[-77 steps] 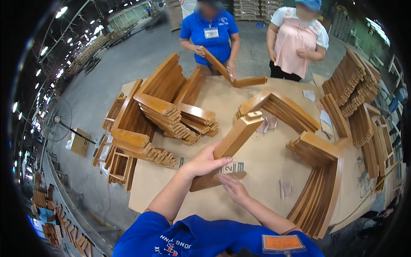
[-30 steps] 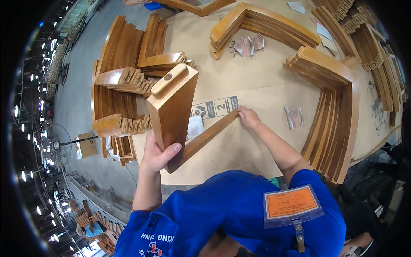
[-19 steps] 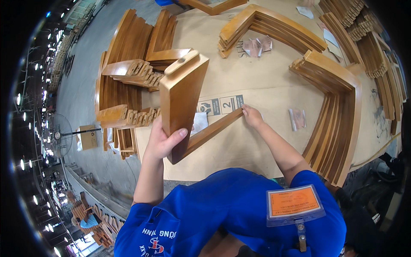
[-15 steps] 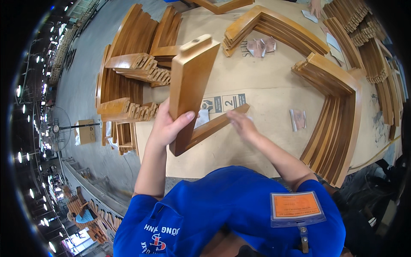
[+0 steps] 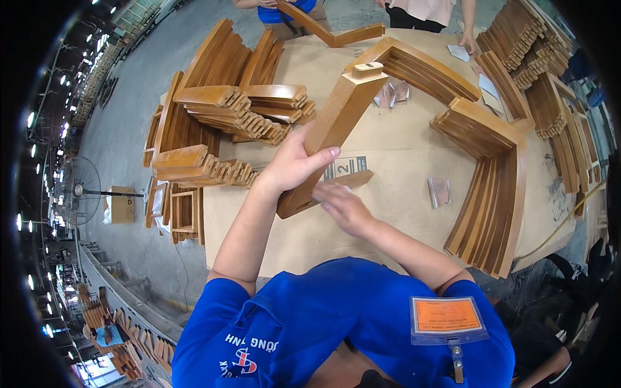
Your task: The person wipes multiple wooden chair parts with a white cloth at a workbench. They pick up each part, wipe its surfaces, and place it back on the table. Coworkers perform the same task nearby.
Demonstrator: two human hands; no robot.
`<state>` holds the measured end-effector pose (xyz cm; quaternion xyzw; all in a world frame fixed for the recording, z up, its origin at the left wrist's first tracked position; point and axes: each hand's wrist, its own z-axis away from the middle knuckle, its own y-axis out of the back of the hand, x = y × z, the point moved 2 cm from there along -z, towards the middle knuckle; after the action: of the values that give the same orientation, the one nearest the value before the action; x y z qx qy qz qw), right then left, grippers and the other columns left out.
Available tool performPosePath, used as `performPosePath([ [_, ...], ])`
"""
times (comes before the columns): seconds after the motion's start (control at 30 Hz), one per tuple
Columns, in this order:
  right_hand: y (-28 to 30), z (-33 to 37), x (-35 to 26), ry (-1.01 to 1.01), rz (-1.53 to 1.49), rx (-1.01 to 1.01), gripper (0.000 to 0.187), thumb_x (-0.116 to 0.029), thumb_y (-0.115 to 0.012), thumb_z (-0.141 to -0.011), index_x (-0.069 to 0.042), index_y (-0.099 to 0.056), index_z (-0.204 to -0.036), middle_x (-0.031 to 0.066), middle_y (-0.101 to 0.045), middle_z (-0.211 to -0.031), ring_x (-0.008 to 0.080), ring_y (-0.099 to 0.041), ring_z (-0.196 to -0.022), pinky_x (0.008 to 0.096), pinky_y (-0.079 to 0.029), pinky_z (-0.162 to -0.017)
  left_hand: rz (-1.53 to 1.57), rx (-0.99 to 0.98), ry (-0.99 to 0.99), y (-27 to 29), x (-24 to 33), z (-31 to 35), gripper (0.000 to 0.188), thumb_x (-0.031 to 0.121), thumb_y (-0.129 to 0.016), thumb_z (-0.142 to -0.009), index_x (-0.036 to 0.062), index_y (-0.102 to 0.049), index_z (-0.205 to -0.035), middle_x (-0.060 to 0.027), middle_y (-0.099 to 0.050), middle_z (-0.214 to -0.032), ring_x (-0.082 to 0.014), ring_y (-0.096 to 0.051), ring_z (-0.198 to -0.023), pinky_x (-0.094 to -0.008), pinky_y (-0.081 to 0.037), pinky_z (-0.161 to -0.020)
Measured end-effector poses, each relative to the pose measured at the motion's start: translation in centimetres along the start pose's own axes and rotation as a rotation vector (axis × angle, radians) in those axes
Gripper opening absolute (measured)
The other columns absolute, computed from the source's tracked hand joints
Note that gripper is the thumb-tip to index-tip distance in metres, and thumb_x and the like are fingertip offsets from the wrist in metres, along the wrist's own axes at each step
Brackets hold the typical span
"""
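Note:
My left hand [image 5: 294, 160] is closed round one leg of an angled brown wooden frame piece [image 5: 343, 107], its thumb across the near face. That leg tilts up and away from me, with a pale tenon at its raised end. The other leg runs low to the right behind my right hand [image 5: 343, 205]. My right hand's fingers are stretched out, slightly blurred, against the wood near the corner; whether anything lies under them is hidden. Beneath the piece, a printed patch [image 5: 343, 167] marks the cardboard-covered table [image 5: 388, 229].
Stacked angled pieces stand on the left [image 5: 200, 165] and right [image 5: 495, 194], with another stack [image 5: 430, 71] at the far side. Crumpled sandpaper-like sheets [image 5: 391, 95] and a small packet [image 5: 439, 193] lie on the cardboard. Across the table, a co-worker [image 5: 284, 14] holds a similar piece; another person's hand [image 5: 467, 43] touches a white sheet.
My right hand has slid left along the lower leg toward the corner. My left hand and the held piece have shifted right, and the view now shows more of the people across the table.

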<state>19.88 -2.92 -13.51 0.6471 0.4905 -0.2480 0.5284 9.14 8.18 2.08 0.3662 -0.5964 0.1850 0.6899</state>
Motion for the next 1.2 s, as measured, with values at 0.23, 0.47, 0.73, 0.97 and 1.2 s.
performPosePath([
  [0.23, 3.0, 0.5, 3.1, -0.489, 0.064, -0.111, 0.030, -0.012, -0.048, -0.095, -0.001, -0.057, -0.122, 0.0170, -0.061, -0.121, 0.0304, -0.057, -0.112, 0.0351, -0.043, -0.098, 0.028, 0.022, 0.003, -0.1, -0.7, 1.2, 0.056, 0.027, -0.069, -0.083, -0.0034, -0.049, -0.125, -0.0115, -0.062, -0.107, -0.0173, -0.056, -0.099, -0.0330, -0.046, -0.087],
  [0.47, 4.7, -1.8, -1.2, -0.730, -0.795, 0.053, 0.029, -0.023, -0.048, -0.097, 0.000, -0.060, -0.107, 0.0115, -0.065, -0.097, 0.0170, -0.061, -0.086, 0.0311, -0.048, -0.078, -0.074, 0.011, -0.054, -1.3, 0.9, 0.9, 0.057, 0.026, -0.069, -0.084, -0.0041, -0.047, -0.127, -0.0117, -0.059, -0.110, -0.0168, -0.055, -0.101, -0.0314, -0.045, -0.088],
  [0.73, 5.6, -2.2, -4.3, -0.790, -1.025, -0.087, 0.030, -0.021, -0.046, -0.092, 0.001, -0.055, -0.110, 0.0111, -0.063, -0.098, 0.0205, -0.062, -0.087, 0.0347, -0.050, -0.079, -0.134, 0.003, -0.154, -3.3, 1.4, 0.7, 0.057, 0.025, -0.070, -0.082, -0.0046, -0.050, -0.126, -0.0172, -0.060, -0.112, -0.0226, -0.057, -0.103, -0.0344, -0.046, -0.089],
  [0.97, 6.1, -1.5, -4.8, -0.820, -1.051, 0.018, 0.033, -0.022, -0.044, -0.093, 0.003, -0.054, -0.114, 0.0132, -0.063, -0.104, 0.0226, -0.063, -0.090, 0.0365, -0.051, -0.081, -0.143, 0.013, -0.219, -3.8, 1.5, 0.2, 0.055, 0.024, -0.069, -0.081, -0.0040, -0.051, -0.125, -0.0171, -0.061, -0.109, -0.0231, -0.059, -0.100, -0.0348, -0.047, -0.088],
  [1.2, 7.2, -1.0, -4.5, -0.738, -1.153, 0.025, 0.035, -0.017, -0.054, -0.087, 0.005, -0.054, -0.115, 0.0139, -0.064, -0.099, 0.0230, -0.064, -0.085, 0.0344, -0.052, -0.078, -0.182, 0.022, -0.237, -3.8, 1.5, -0.2, 0.053, 0.023, -0.069, -0.081, -0.0034, -0.052, -0.124, -0.0177, -0.062, -0.109, -0.0231, -0.059, -0.100, -0.0347, -0.047, -0.088],
])
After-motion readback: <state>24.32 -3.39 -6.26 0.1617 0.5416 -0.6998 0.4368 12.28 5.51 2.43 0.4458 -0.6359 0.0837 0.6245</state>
